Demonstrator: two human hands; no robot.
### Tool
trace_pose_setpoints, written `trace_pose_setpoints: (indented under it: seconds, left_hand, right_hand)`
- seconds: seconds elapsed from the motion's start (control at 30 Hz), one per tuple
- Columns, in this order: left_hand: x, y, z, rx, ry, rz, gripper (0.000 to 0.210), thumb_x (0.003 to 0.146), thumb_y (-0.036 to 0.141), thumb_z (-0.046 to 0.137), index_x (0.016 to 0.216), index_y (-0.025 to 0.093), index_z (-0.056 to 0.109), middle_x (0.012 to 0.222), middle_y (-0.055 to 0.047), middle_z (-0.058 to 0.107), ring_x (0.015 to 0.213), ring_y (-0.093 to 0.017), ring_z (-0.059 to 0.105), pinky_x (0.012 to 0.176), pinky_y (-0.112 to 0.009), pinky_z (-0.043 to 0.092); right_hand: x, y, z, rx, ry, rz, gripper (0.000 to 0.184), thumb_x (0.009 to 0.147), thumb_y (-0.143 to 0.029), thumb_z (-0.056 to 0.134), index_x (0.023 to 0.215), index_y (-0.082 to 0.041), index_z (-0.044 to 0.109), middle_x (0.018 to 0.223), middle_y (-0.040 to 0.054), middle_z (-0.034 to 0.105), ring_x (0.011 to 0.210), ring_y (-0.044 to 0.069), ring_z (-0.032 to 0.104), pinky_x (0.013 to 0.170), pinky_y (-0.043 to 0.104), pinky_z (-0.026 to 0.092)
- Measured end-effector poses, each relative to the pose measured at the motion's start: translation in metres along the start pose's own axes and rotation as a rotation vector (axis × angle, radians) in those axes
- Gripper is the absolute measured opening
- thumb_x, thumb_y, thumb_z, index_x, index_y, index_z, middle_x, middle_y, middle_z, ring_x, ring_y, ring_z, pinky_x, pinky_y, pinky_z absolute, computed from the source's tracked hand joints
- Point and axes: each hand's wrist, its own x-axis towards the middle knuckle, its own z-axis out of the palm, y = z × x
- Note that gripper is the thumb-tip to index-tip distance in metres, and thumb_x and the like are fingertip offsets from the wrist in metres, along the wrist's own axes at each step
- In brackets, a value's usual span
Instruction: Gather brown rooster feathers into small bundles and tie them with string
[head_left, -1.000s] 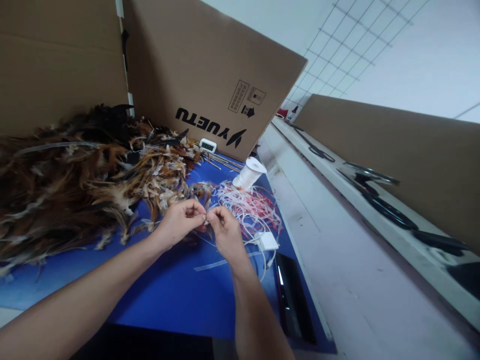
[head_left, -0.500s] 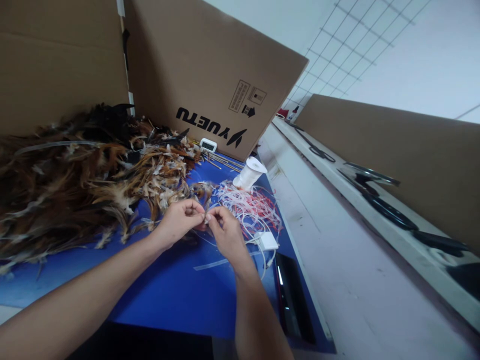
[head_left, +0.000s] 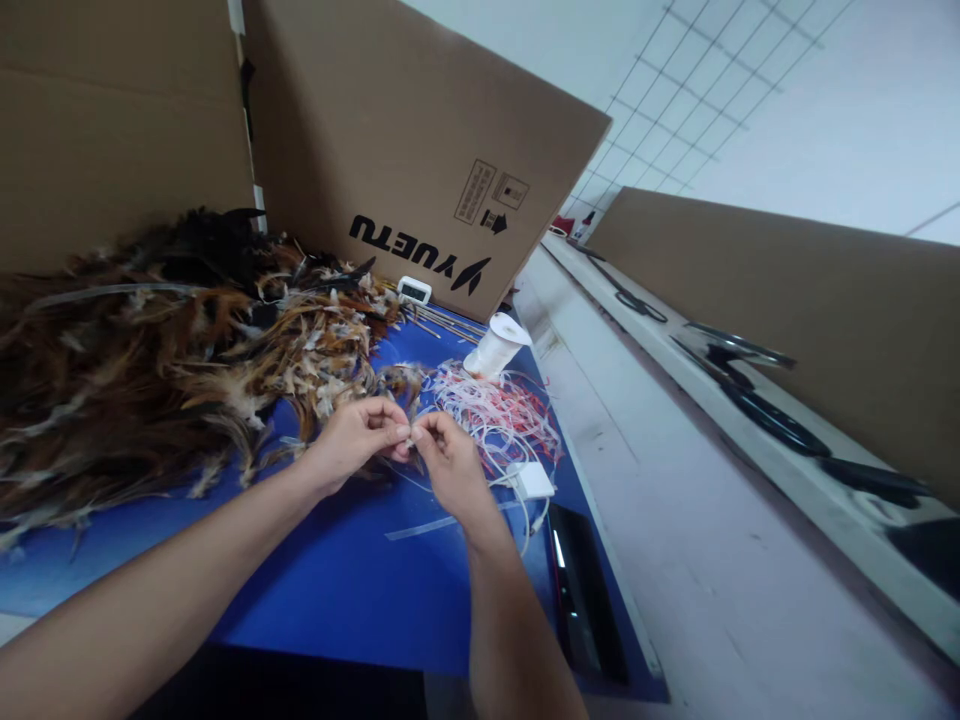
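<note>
Two hands (head_left: 341,450) (head_left: 454,470), fingers (head_left: 384,409) curled, pinch something tiny (head_left: 409,442) near wispy brown feathers (head_left: 292,370).

Pinched item (head_left: 409,442) (part-hidden by hands (head_left: 362,440) (head_left: 452,467)): too small to tell.

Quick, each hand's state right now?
Left hand: pinch grip closed, apparently on something tiny, too small to identify.
Right hand: pinch grip closed; what it holds cannot be told.
</note>
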Motion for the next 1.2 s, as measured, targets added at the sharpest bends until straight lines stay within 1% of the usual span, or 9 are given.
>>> trace_pose_setpoints:
  seconds: [0.17, 0.3, 0.4, 0.6, 0.73, 0.83, 0.93, 1.1, 1.2]
  left_hand:
    - [0.001, -0.002, 0.000, 0.008, -0.029, 0.024, 0.031, 0.068, 0.036, 0.078, 0.074, 0.014, 0.058, 0.058, 0.002, 0.064, 0.055, -0.010, 0.061, 0.059, -0.022, 0.052]
    - [0.002, -0.003, 0.001, 0.004, -0.027, 0.022, 0.031, 0.068, 0.037, 0.077, 0.073, 0.014, 0.056, 0.058, 0.003, 0.063, 0.055, -0.009, 0.061, 0.058, -0.022, 0.052]
    - [0.002, -0.003, 0.001, -0.004, -0.016, 0.018, 0.032, 0.067, 0.036, 0.078, 0.073, 0.014, 0.056, 0.057, 0.003, 0.064, 0.054, -0.009, 0.062, 0.058, -0.022, 0.052]
    - [0.001, 0.001, -0.001, -0.045, 0.022, -0.016, 0.032, 0.062, 0.034, 0.082, 0.070, 0.013, 0.058, 0.056, 0.001, 0.067, 0.053, -0.009, 0.063, 0.059, -0.021, 0.054]
    - [0.001, 0.004, 0.000, -0.096, 0.036, -0.054, 0.028, 0.061, 0.029, 0.082, 0.069, 0.013, 0.061, 0.059, 0.000, 0.069, 0.054, -0.009, 0.065, 0.062, -0.021, 0.056]
    - [0.002, 0.006, 0.001, -0.117, 0.077, -0.084, 0.022, 0.060, 0.022, 0.081, 0.065, 0.013, 0.062, 0.056, 0.001, 0.068, 0.053, -0.009, 0.064, 0.061, -0.021, 0.056]
    - [0.002, 0.008, 0.001, -0.117, 0.113, -0.102, 0.018, 0.058, 0.015, 0.079, 0.062, 0.013, 0.062, 0.055, 0.001, 0.067, 0.051, -0.009, 0.064, 0.059, -0.019, 0.056]
    - [0.002, 0.010, 0.000, -0.074, 0.112, -0.087, 0.017, 0.060, 0.018, 0.079, 0.063, 0.013, 0.062, 0.056, 0.000, 0.067, 0.053, -0.009, 0.064, 0.058, -0.019, 0.054]
    - [0.001, 0.010, 0.000, -0.047, 0.101, -0.066, 0.020, 0.060, 0.020, 0.080, 0.064, 0.013, 0.062, 0.056, 0.000, 0.068, 0.054, -0.009, 0.065, 0.058, -0.019, 0.054]
  right_hand:
    - [0.000, 0.000, 0.003, 0.025, 0.000, -0.014, 0.012, 0.091, -0.029, 0.048, 0.083, -0.022, 0.054, 0.074, -0.0014, 0.063, 0.068, 0.014, 0.061, 0.068, 0.028, 0.048]
    - [-0.002, -0.007, 0.002, -0.131, 0.035, -0.064, 0.013, 0.092, -0.026, 0.046, 0.083, -0.021, 0.054, 0.077, 0.0006, 0.061, 0.074, 0.016, 0.059, 0.070, 0.029, 0.046]
    - [-0.002, -0.011, 0.002, -0.262, 0.071, -0.128, 0.016, 0.093, -0.026, 0.044, 0.081, -0.020, 0.053, 0.080, 0.0023, 0.060, 0.077, 0.017, 0.056, 0.071, 0.030, 0.044]
    - [-0.001, -0.009, 0.004, -0.392, 0.118, -0.314, 0.018, 0.095, -0.023, 0.042, 0.079, -0.021, 0.050, 0.081, 0.0035, 0.056, 0.079, 0.018, 0.053, 0.074, 0.032, 0.042]
    - [-0.001, -0.008, 0.002, -0.425, 0.125, -0.420, 0.018, 0.096, -0.021, 0.042, 0.080, -0.021, 0.051, 0.081, 0.0040, 0.057, 0.082, 0.018, 0.052, 0.076, 0.032, 0.043]
    - [-0.001, -0.009, 0.000, -0.406, 0.124, -0.464, 0.018, 0.096, -0.019, 0.044, 0.081, -0.021, 0.055, 0.082, 0.0043, 0.059, 0.082, 0.018, 0.054, 0.078, 0.033, 0.044]
    - [-0.002, -0.010, -0.002, -0.339, 0.115, -0.455, 0.015, 0.094, -0.019, 0.048, 0.084, -0.021, 0.059, 0.085, 0.0041, 0.062, 0.085, 0.018, 0.057, 0.081, 0.032, 0.046]
    - [-0.001, -0.010, -0.004, -0.184, 0.131, -0.287, 0.013, 0.089, -0.016, 0.054, 0.093, -0.022, 0.064, 0.088, 0.0019, 0.066, 0.084, 0.016, 0.062, 0.078, 0.029, 0.049]
    - [-0.001, -0.010, -0.006, -0.180, 0.115, -0.225, 0.013, 0.087, -0.017, 0.055, 0.094, -0.022, 0.064, 0.089, 0.0020, 0.067, 0.082, 0.015, 0.063, 0.076, 0.029, 0.050]
